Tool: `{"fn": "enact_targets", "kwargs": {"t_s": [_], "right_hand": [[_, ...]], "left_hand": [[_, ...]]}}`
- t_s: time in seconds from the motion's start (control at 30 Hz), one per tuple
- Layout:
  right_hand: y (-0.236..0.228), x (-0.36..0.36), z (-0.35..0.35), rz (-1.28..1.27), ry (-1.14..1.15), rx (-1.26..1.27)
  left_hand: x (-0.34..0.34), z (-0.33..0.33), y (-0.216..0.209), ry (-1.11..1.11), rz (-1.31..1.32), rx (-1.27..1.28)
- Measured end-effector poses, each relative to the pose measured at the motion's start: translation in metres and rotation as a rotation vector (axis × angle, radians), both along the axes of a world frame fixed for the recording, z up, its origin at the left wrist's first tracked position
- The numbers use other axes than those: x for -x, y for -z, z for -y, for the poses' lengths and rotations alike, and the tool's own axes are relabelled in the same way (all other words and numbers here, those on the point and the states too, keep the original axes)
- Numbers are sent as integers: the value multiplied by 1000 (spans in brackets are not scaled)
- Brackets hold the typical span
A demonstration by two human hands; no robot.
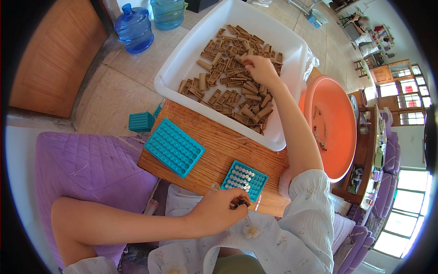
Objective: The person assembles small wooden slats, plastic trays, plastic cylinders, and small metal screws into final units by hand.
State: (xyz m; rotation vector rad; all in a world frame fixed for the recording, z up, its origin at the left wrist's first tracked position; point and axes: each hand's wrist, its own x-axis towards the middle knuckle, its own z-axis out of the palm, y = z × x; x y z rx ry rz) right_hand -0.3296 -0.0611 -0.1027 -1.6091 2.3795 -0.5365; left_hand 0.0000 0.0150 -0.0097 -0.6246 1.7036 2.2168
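Observation:
Over the teal tray of small round silvery pieces (242,177), my left hand (214,211) is closed round a small dark brown piece (240,202). Its exact kind is hidden by the fingers. My right hand (262,72) reaches far into a white plastic tub (175,57), its fingers bent together among a heap of brown, trough-shaped plastic pieces (223,99). Whatever sits between those fingertips cannot be made out. To the left on the wooden table (214,146) lies a larger teal tray (175,147) with rows of round hollows.
An orange basin (337,132) with a few brown scraps stands right of the tub. Blue water jugs (133,29) are at the far left, near a wooden door (57,59). A purple quilted seat (86,169) borders the table. Another person (360,25) sits far right.

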Motion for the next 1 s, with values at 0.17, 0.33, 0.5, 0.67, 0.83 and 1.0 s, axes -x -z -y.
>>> {"fn": "enact_targets", "kwargs": {"t_s": [0.17,0.33,0.5,0.67,0.83,1.0], "right_hand": [[-5,-24,16,239,30,-200],[-6,-36,21,29,-215,-237],[-5,-49,31,-12,-245,-194],[-3,-62,38,12,-199,-181],[-8,-82,44,64,-356,-113],[3,-100,51,7,-386,-147]], "left_hand": [[2,3,-4,-18,6,-21],[1,2,-3,-14,10,-20],[0,1,-1,-5,19,-14],[1,2,-2,5,26,-14],[1,3,-3,4,22,-8],[1,4,-4,18,36,-17]]}}
